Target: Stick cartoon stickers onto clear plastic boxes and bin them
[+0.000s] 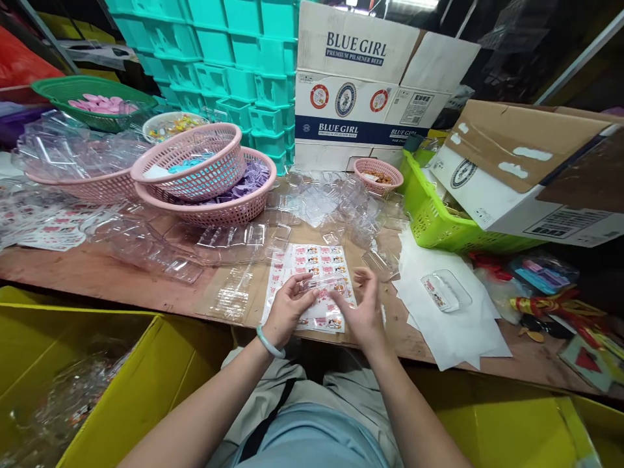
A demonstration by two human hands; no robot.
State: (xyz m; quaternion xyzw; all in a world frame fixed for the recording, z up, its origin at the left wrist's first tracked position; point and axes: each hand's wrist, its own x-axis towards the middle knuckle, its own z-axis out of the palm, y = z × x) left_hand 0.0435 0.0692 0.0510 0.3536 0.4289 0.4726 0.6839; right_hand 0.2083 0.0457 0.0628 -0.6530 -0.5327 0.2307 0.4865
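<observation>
My left hand (286,307) pinches the left end of a small clear plastic box (324,283), thumb in front and fingers behind. My right hand (363,311) is at the box's other end, its thumb tip touching the lower edge and its fingers spread apart. Pink print shows at the middle of the box; whether it is stuck on or seen through the plastic, I cannot tell. Beneath both hands lie sticker sheets (312,259) with pink lettering and small cat pictures. To the right, a clear box with a label (443,290) rests on white paper sheets (439,338).
Clear plastic shells (234,240) spread across the table's back and left. Stacked pink baskets (205,211) hold purple and blue pieces. Behind stand teal crates (229,58) and a beer carton (351,97). A green basket (433,221) is at right; a yellow bin (131,383) is below left.
</observation>
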